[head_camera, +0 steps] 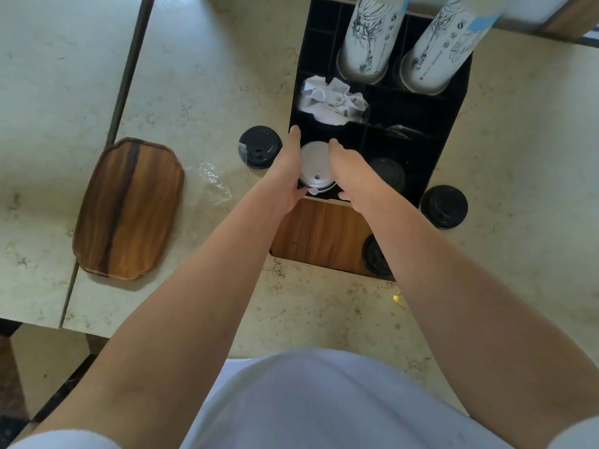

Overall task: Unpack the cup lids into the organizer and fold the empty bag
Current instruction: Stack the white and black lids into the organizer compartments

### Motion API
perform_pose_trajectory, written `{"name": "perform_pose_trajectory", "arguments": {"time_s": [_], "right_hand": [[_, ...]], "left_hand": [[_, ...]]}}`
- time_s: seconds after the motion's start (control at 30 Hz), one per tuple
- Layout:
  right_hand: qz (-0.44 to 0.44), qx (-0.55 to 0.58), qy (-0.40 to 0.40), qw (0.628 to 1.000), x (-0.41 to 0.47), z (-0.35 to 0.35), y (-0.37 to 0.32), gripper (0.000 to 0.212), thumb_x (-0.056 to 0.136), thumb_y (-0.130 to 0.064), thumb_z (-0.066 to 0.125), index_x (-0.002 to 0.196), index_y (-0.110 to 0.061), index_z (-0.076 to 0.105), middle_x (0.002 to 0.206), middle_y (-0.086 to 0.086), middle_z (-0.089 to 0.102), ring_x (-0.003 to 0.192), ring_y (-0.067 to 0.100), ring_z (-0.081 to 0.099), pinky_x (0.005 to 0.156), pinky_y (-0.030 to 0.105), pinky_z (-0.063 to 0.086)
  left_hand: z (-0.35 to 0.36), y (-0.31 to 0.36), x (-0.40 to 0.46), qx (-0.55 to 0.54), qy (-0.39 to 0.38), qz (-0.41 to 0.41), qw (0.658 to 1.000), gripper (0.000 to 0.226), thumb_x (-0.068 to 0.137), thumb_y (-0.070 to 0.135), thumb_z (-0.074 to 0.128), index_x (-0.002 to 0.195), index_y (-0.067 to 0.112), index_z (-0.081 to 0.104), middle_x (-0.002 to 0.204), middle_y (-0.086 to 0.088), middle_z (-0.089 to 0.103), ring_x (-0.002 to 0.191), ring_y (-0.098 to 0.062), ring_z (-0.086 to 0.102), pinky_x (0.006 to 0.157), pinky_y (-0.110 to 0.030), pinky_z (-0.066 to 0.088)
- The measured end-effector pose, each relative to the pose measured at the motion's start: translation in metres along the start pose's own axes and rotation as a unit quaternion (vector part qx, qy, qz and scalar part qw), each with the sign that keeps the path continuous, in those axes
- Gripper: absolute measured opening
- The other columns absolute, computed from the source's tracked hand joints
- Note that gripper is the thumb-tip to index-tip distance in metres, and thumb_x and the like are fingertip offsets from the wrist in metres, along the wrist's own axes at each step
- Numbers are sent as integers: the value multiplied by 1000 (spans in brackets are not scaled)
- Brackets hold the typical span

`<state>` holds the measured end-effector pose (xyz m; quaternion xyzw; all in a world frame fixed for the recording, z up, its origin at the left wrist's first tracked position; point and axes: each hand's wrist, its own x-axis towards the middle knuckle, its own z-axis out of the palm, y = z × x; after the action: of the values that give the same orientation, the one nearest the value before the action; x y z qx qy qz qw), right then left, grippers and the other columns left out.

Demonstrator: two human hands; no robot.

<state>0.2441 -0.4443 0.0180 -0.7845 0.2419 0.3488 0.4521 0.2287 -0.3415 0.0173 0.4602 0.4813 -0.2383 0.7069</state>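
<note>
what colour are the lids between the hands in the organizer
White: the stack of lids sits in a black organizer compartment, seen in the head view.

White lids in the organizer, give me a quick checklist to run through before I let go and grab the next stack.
1. White lids sit inside the front left compartment of the organizer: ok.
2. Left hand and right hand flank the stack on either side: ok.
3. Stack seated flat and fully down: cannot tell, the hands hide its sides.
4. Black lids still outside: not ok, one stack left of the organizer, one right of it.
5. Black lids already in the neighbouring compartment: ok.
6. Empty bag folded: not ok, it lies crumpled beside the wooden tray.
</note>
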Motion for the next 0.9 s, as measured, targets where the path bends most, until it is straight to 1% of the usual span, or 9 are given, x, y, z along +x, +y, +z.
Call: {"name": "perform_pose_trajectory", "arguments": {"time_s": [0.17,0.27,0.37,0.43,0.47,0.57,0.7,0.8,0.9], "right_hand": [[-1,-5,2,1000,3,6,-5,58,109,-41,28,150,-2,38,145,20,51,126,35,51,94,36,41],[-24,-18,0,1000,3,11,-1,55,109,-39,29,150,-3,38,146,19,50,129,33,50,96,35,39],[-62,-20,22,998,-5,8,15,52,107,-43,35,141,-7,50,124,12,63,105,20,61,78,26,41],[-149,13,63,987,-16,5,35,45,104,-41,40,114,-2,61,97,15,66,73,15,58,58,26,41],[-194,28,95,976,-22,2,49,45,102,-39,41,106,1,62,90,16,64,68,16,56,56,28,40],[-220,23,169,960,-43,-18,99,20,99,-35,43,101,-27,61,102,-7,64,84,-5,56,72,13,38],[-118,87,239,960,-57,-50,163,21,97,-20,47,92,-33,63,93,-17,63,82,-10,58,70,16,40],[-40,105,219,969,-59,-68,195,19,94,-24,46,94,-35,61,98,-14,63,88,2,57,74,29,45],[0,91,175,980,-55,-74,214,21,95,-26,43,110,-32,55,103,-11,60,88,8,57,66,30,45]], "left_hand": [[3,3,-6,10,-1,6,1000,71,97,61,53,148,13,43,140,-12,58,125,-28,59,108,-44,49],[9,3,-11,42,10,17,999,68,99,58,50,148,11,42,141,-13,57,127,-28,57,111,-42,46],[13,-2,-22,126,38,58,990,74,102,59,42,155,9,32,151,-13,48,137,-29,47,116,-41,37],[5,-13,-38,217,62,136,965,66,101,59,39,148,13,43,138,-7,56,127,-25,52,105,-37,40],[-2,-23,-45,228,69,195,951,54,101,56,41,136,16,52,124,-2,61,117,-21,57,95,-36,44],[-21,-58,-62,208,73,281,934,21,96,37,48,105,22,59,97,4,65,94,-15,63,83,-35,55],[-31,-114,-66,208,17,102,973,20,97,17,51,109,9,66,97,-10,69,86,-22,67,74,-33,59],[-25,-140,-65,163,-5,-50,985,24,102,14,54,121,4,65,116,-15,70,106,-31,70,91,-43,59],[-11,-154,-62,113,22,-71,991,26,103,13,55,125,2,62,117,-10,69,108,-27,68,99,-43,56]]}}
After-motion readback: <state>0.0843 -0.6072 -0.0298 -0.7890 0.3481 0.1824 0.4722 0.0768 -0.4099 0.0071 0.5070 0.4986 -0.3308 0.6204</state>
